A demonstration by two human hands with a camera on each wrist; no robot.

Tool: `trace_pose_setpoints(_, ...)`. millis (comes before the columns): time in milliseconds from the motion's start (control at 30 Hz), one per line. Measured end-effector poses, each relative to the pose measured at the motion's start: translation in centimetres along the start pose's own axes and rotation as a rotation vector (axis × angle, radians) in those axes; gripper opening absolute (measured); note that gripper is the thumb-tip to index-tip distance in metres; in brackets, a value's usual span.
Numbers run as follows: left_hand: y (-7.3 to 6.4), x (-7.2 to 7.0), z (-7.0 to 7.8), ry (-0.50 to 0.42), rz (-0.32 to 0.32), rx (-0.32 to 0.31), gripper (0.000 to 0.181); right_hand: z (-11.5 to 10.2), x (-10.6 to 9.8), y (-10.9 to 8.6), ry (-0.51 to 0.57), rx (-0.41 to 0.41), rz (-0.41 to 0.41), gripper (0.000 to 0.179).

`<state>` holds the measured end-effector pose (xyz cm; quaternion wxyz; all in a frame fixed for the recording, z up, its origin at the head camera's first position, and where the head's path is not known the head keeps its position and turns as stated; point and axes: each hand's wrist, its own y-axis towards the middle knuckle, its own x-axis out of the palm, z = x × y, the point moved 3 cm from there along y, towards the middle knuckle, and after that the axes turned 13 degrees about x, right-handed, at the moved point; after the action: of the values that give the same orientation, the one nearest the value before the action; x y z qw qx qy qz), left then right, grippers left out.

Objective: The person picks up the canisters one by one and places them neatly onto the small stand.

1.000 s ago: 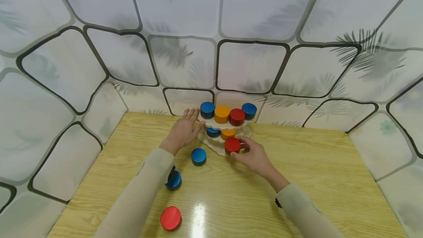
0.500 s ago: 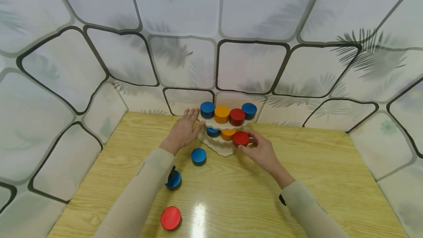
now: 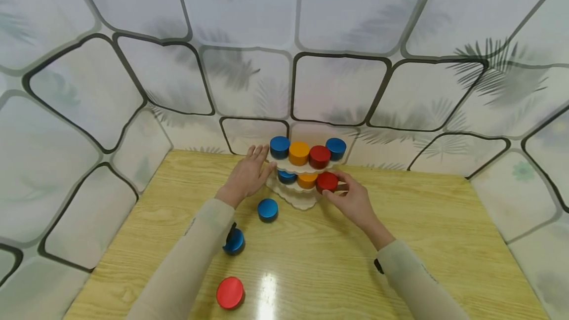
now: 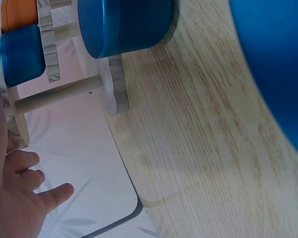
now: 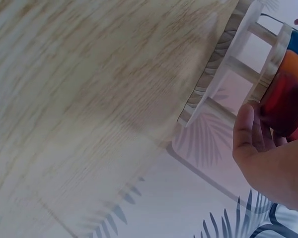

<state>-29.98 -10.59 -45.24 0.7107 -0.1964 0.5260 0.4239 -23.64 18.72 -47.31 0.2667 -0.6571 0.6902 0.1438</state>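
A tiered wooden stand (image 3: 300,202) with scalloped edges is set against the back wall. My left hand (image 3: 243,178) holds the left end of its upper tier, thumb in front and fingers behind. My right hand (image 3: 352,201) grips a round red tin (image 3: 326,181) at the right end of the middle tier, beside an orange tin (image 3: 306,180) and a blue tin (image 3: 286,177). The top tier carries a blue tin (image 3: 279,147), an orange tin (image 3: 299,153), a red tin (image 3: 319,156) and another blue tin (image 3: 335,148). The right wrist view shows the gripped red tin (image 5: 284,105) partly.
On the wooden table (image 3: 426,231) a blue tin (image 3: 267,210) stands just in front of the base. Another blue tin (image 3: 236,242) is partly hidden by the left sleeve. A red tin (image 3: 230,293) lies nearer the front. Patterned walls enclose the back and sides.
My right hand has moved the red tin from in front of the stand back and rightward to the middle tier, beside the orange tin. The left hand has stayed in place.
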Motion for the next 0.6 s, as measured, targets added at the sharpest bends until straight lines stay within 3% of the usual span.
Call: trace_pose_setpoints(600,0.01,-0.02,0.02,-0.012,0.001,-0.011,0.072,-0.29,0.72,0.58,0.089,0.052,0.044,0.065)
